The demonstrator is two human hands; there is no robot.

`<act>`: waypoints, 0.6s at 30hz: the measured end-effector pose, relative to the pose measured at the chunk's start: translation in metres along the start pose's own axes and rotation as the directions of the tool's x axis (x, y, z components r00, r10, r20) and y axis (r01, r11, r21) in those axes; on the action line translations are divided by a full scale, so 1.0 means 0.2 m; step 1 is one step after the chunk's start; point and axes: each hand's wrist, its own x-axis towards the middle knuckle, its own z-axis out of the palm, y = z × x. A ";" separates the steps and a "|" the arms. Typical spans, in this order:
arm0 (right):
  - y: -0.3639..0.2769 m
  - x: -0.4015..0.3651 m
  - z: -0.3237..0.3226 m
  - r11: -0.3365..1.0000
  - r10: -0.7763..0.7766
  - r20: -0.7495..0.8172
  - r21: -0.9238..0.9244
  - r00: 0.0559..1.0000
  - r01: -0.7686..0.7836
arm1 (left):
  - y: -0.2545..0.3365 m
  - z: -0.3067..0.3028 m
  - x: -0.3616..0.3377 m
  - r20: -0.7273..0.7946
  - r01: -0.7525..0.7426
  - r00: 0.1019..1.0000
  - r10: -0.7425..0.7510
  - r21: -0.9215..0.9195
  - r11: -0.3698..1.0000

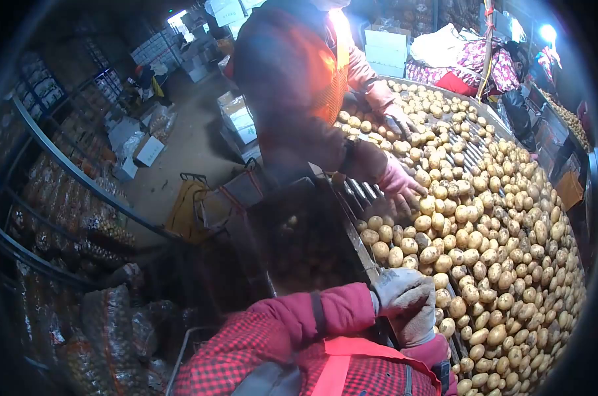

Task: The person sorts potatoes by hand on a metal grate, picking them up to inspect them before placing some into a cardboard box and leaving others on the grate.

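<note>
My left hand [399, 290], in a grey-white glove, rests against my right hand [417, 326] at the near edge of the sorting table. Both are closed and overlap, with fingers curled together. Anything between them is hidden. Potatoes [470, 294] lie just to the right of my gloves and spread over the slatted table in a thick layer. Neither of my hands visibly holds a potato.
Across the table edge [358, 244], a co-worker in an orange vest [332, 92] has both gloved hands on the potatoes. Boxes [384, 49] and bundled cloth [467, 59] are behind. Filled sacks [107, 330] and a metal rail [81, 175] stand left.
</note>
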 end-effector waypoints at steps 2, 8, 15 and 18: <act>0.01 0.00 0.01 0.997 -0.081 -0.052 -0.012 0.995 0.080 | 0.00 0.04 -0.01 0.014 0.191 0.982 -0.191 -0.128 0.973; -0.04 -0.04 0.12 0.980 -0.015 0.088 0.199 0.996 -0.002 | -0.01 0.08 0.03 0.050 0.437 0.849 -0.526 -0.626 0.646; -0.15 -0.15 0.01 0.956 -0.033 0.129 -0.286 0.991 0.069 | 0.06 -0.04 -0.07 0.265 0.400 0.916 -0.301 -0.564 0.722; -0.07 -0.14 -0.05 0.939 0.012 0.007 -0.345 1.000 -0.009 | 0.07 -0.03 -0.09 0.253 0.340 0.934 -0.253 -0.403 0.850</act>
